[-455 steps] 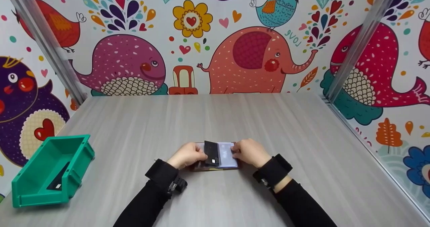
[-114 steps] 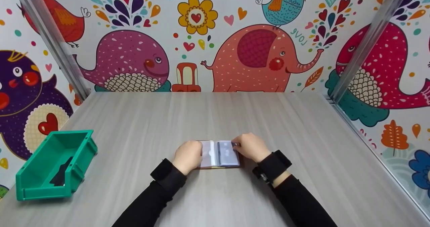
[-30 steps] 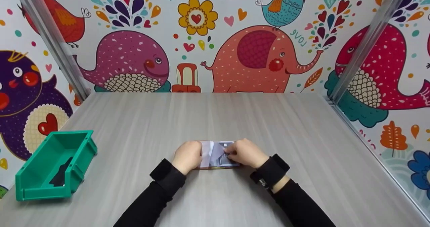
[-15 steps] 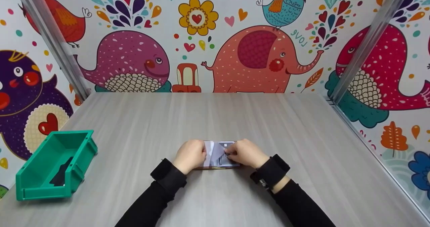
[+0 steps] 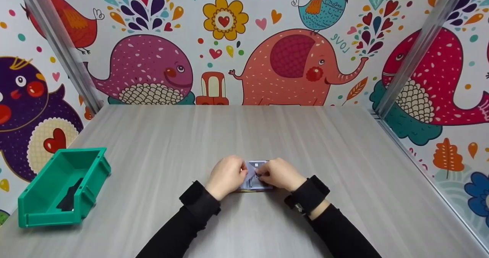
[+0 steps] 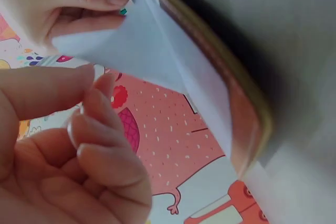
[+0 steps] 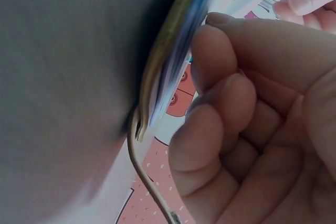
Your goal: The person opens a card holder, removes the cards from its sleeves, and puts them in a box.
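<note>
A small card holder [image 5: 254, 189] with clear plastic sleeve pages lies spread on the table. One pale sleeve page [image 6: 142, 51] stands up from it, its free corner bent out. My right hand [image 5: 280, 174] pinches this page near its edge with thumb and index finger; the other fingers are curled. My left hand [image 5: 227, 176] hovers over the holder's left half with fingers loosely bent. In the left wrist view its thumb and index tips come close together beside the page, with nothing visible between them. The holder's left side is mostly hidden behind this hand.
A green plastic bin [image 5: 28, 224] stands at the table's left, with a flat black piece [image 5: 69, 197] inside. Metal posts [image 5: 405, 55] and cartoon-printed walls [image 5: 164, 6] border the grey wooden table [image 5: 244, 132].
Earlier a black card lay at the holder and was later gone from it. The right hand then lifted a sleeve page. Within the last second my left hand moved right, off the left page.
</note>
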The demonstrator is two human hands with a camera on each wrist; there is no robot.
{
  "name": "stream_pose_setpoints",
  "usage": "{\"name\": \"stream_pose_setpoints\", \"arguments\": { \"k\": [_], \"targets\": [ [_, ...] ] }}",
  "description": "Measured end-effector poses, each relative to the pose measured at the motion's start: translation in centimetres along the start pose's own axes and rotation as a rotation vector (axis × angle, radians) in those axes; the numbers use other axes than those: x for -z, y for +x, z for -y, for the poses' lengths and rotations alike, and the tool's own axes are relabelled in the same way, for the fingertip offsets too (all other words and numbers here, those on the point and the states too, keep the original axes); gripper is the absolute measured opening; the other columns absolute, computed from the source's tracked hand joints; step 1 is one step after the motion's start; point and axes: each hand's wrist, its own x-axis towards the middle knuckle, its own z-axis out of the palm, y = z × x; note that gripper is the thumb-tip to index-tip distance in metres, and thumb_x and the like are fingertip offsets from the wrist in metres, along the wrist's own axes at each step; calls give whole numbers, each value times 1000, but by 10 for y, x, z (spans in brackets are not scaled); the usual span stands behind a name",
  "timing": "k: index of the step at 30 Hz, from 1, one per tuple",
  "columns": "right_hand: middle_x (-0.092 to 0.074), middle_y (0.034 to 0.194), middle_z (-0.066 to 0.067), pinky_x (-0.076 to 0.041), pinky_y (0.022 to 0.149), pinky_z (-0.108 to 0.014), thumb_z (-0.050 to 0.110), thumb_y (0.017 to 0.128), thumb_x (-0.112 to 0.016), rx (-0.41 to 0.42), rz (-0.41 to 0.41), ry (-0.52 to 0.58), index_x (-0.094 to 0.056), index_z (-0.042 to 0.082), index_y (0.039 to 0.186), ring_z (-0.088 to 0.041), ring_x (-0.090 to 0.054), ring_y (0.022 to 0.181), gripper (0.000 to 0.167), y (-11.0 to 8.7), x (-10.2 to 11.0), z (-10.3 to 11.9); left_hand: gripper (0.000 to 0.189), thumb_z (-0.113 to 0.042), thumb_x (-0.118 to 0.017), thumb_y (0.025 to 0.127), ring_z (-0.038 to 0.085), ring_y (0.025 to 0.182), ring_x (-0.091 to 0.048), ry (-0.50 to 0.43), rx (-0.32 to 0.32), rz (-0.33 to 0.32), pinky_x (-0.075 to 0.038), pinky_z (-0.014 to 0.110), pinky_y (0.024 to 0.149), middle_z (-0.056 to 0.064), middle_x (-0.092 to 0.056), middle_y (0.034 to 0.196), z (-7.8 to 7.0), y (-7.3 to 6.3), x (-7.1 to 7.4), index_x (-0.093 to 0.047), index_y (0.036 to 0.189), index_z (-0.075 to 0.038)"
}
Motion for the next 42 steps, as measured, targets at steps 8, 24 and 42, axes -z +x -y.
{"name": "stream_pose_setpoints", "arguments": {
  "k": [8, 24, 42],
  "targets": [
    [-72, 79, -2, -46, 57, -27, 0, 76, -76, 6, -12, 1, -80, 9, 92, -11, -53, 64, 19, 0, 0, 0, 14, -15, -77, 78, 21, 65, -60, 30, -45, -38, -45, 44, 65, 2, -64, 71, -6, -3, -4, -68, 69, -10],
    [-68, 72, 1, -44, 57, -27, 0, 75, -75, 38, -24, 3, -80, 9, 87, -11, -49, 61, 16, 0, 1, -1, 12, -9, -80, 69, 23, 70, -60, 50, -87, -11, -47, 37, 66, 3, -63, 73, -6, -3, -10, -68, 71, -5],
    [-69, 77, 2, -45, 60, -27, 1, 78, -78, 48, -20, -1, -79, 8, 92, -10, -51, 64, 16, -1, 1, -1, 11, -6, -76, 68, 25, 67, -60, 104, -40, -14, -45, 45, 73, 5, -63, 72, -5, -5, -7, -66, 70, -5]
  ]
}}
